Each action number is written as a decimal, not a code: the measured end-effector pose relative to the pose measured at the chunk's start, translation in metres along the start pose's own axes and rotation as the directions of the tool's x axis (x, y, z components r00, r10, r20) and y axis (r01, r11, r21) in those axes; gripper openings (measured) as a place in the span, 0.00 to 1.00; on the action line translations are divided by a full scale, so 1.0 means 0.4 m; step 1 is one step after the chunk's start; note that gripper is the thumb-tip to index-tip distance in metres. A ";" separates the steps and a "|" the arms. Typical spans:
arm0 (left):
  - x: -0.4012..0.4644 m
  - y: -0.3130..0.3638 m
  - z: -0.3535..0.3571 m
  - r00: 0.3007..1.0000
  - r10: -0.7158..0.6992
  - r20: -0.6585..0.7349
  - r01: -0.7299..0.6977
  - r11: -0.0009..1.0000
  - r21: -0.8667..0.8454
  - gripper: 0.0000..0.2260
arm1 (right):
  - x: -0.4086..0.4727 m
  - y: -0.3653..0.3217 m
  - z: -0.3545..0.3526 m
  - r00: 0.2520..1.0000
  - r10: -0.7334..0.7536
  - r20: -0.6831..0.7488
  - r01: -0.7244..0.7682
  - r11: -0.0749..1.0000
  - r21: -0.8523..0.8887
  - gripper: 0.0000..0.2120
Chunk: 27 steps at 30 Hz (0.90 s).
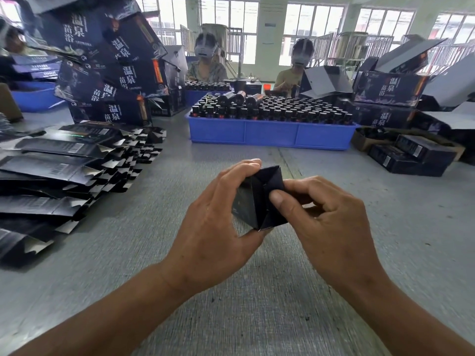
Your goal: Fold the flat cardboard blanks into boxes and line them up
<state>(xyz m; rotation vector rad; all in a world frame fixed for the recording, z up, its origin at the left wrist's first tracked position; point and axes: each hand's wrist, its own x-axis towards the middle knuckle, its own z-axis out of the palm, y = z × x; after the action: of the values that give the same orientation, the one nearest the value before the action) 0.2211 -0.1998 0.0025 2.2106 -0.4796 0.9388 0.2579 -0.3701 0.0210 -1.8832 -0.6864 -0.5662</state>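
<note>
A small black cardboard box [253,201] is held above the grey table, its end with folded flaps turned toward me. My left hand [213,227] grips it from the left, fingers curled over the top edge and thumb under the lower corner. My right hand [326,222] holds it from the right, with the thumb pressing on an end flap and the fingers curled behind. Several flat black blanks [64,170] lie fanned in overlapping rows on the table at the left.
A blue crate [270,136] full of dark bottles stands straight ahead. Large dark printed cartons [108,73] are stacked at the back left, more [390,96] at the right. Small black boxes [411,155] lie at the right. Two people sit beyond the crate.
</note>
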 end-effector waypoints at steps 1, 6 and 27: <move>0.000 0.000 0.000 1.000 0.005 0.000 -0.005 1.000 0.008 0.33 | 0.000 0.000 0.000 1.000 -0.005 0.001 0.005 1.000 0.005 0.14; 0.000 -0.001 0.000 1.000 0.010 -0.010 -0.010 0.999 0.041 0.33 | 0.001 0.003 0.000 1.000 -0.021 0.004 0.021 0.999 0.025 0.13; 0.000 0.001 0.016 0.948 0.317 0.041 -0.312 0.892 0.326 0.39 | -0.012 -0.017 0.007 0.978 0.108 0.180 -0.113 0.993 0.019 0.39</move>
<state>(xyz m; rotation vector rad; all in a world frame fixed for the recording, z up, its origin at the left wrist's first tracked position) 0.2240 -0.2046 -0.0005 2.4676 -0.7379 1.2820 0.2501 -0.3664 0.0211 -1.9470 -0.6962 -0.3171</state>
